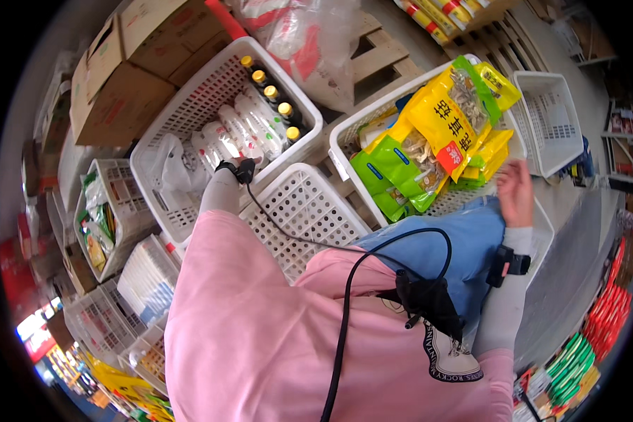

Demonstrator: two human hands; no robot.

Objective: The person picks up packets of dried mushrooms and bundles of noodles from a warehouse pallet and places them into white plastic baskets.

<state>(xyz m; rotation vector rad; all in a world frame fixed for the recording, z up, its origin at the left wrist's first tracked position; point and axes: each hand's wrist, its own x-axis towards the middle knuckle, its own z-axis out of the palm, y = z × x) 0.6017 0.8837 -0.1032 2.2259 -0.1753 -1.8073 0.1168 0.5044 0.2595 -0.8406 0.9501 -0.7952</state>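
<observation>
My left hand (pixel 236 161) reaches down into a white plastic basket (pixel 153 184), at the near side of several clear-wrapped white packs (pixel 219 142). A black wrist strap and small device (pixel 246 171) cover much of this hand, so its grip is hidden. Dark bottles with yellow caps (pixel 271 92) stand in a row along the basket's right wall. Nothing shows in my right hand (pixel 516 192), whose fingers are loosely bent. It hovers beside a second white basket (pixel 340 142) heaped with yellow and green bags of dried mushrooms (pixel 443 116).
An upturned white crate (pixel 306 211) sits between the two baskets. Cardboard boxes (pixel 121 79) stand at the upper left, a wooden pallet (pixel 382 50) behind. Another white basket (pixel 551 116) is at the right. A black cable (pixel 348 295) hangs across my front.
</observation>
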